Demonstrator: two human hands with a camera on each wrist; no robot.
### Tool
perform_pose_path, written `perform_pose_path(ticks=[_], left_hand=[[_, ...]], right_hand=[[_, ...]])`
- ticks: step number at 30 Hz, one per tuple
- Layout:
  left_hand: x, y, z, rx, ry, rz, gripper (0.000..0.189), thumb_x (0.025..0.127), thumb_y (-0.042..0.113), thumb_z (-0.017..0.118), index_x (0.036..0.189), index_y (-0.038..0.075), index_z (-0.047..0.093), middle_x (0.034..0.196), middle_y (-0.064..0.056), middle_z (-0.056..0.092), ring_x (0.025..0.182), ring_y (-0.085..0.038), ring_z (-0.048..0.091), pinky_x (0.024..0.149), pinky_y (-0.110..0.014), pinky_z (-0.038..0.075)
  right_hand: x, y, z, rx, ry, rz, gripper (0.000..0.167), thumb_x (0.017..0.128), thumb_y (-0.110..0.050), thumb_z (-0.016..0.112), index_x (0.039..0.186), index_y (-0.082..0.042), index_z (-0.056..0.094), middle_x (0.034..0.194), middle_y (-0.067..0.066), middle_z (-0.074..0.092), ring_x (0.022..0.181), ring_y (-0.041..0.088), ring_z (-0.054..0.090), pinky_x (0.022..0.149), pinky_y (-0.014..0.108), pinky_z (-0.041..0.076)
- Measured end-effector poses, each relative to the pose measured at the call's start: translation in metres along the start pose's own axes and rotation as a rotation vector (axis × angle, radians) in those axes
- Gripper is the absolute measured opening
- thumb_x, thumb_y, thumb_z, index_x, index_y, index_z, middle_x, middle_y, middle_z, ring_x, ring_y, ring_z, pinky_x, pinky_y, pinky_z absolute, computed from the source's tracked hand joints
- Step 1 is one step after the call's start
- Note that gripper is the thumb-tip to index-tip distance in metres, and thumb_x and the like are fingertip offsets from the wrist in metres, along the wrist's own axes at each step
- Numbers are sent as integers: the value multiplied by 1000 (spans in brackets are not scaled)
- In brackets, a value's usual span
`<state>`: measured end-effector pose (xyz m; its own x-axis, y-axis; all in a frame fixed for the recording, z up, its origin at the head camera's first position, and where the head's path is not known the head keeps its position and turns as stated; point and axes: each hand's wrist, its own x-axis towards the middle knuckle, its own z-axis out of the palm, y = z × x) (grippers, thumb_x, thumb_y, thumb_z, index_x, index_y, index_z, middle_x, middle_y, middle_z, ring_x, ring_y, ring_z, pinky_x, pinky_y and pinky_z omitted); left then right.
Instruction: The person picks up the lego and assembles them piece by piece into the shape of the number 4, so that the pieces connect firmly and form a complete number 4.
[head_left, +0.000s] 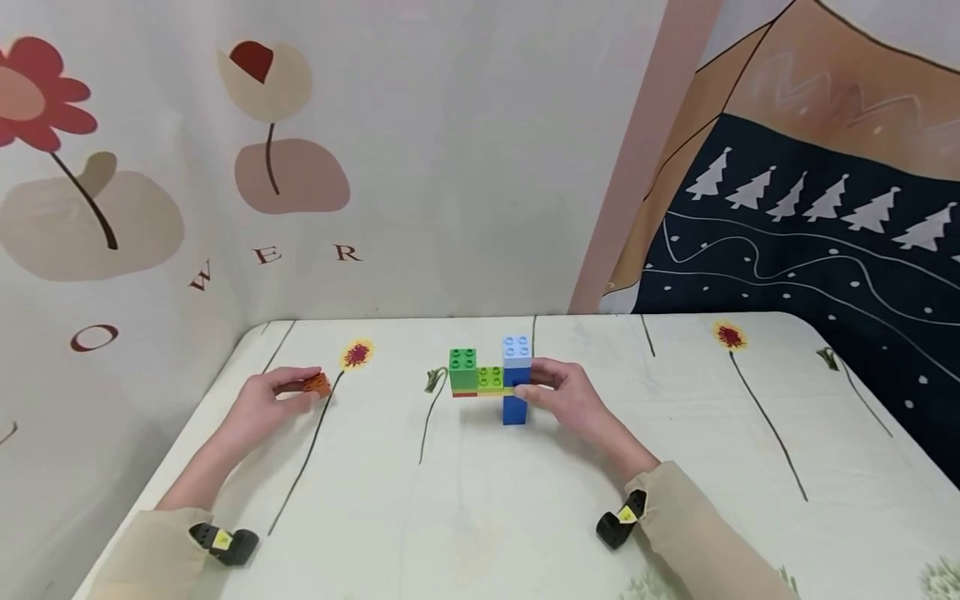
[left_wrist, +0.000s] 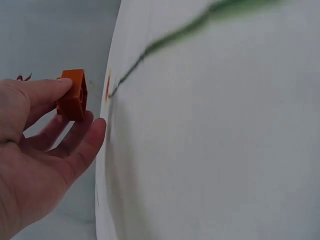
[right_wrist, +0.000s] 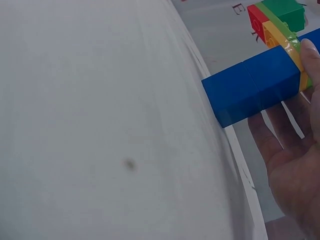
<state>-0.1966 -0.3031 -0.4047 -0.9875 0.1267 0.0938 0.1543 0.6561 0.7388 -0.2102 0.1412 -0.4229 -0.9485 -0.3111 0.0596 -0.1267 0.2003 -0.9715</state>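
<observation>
My left hand pinches an orange toy brick between thumb and fingertips, over the left side of the table. In the left wrist view the orange brick shows its hollow underside facing right. My right hand grips a built block model by its blue column, near the middle. Light blue and dark blue bricks form that column, a lime piece runs left from it, and a green brick tops the far end. Red and yellow bricks sit beneath, seen with the blue lower bricks in the right wrist view.
A white cloth printed with flowers covers the table. Behind it hangs a pale curtain with printed flowers and letters, and a dark patterned cloth at the right. Each wrist carries a small black camera.
</observation>
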Motion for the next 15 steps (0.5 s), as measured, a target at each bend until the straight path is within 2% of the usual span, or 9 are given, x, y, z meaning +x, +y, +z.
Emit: perform_pose_path(ticks=[5,12,15], left_hand=[[3,19,9,-15,-3,65,42,98,5,69,137,-7,60,130,-26,63,118,-42,60,77,-13,52],[7,46,23,-91,-20,126,42,97,7,72,137,-2,63,132,-18,63,114,-19,59,83,-16,53],[12,55,31,-123,-35,134,42,96,4,71,137,-2,63,132,-17,63,114,-21,60,83,-17,53]], right_hand=[[0,0,0,-2,-2,7,47,95,-14,75,138,1,63,123,16,71,119,30,65,98,41,54],[-1,0,1,3,-5,-5,47,95,-14,75,138,2,62,123,17,71,119,30,66,96,38,55],[-1,0,1,5,-5,-12,46,95,-14,75,137,2,63,123,17,71,117,30,66,95,37,55]])
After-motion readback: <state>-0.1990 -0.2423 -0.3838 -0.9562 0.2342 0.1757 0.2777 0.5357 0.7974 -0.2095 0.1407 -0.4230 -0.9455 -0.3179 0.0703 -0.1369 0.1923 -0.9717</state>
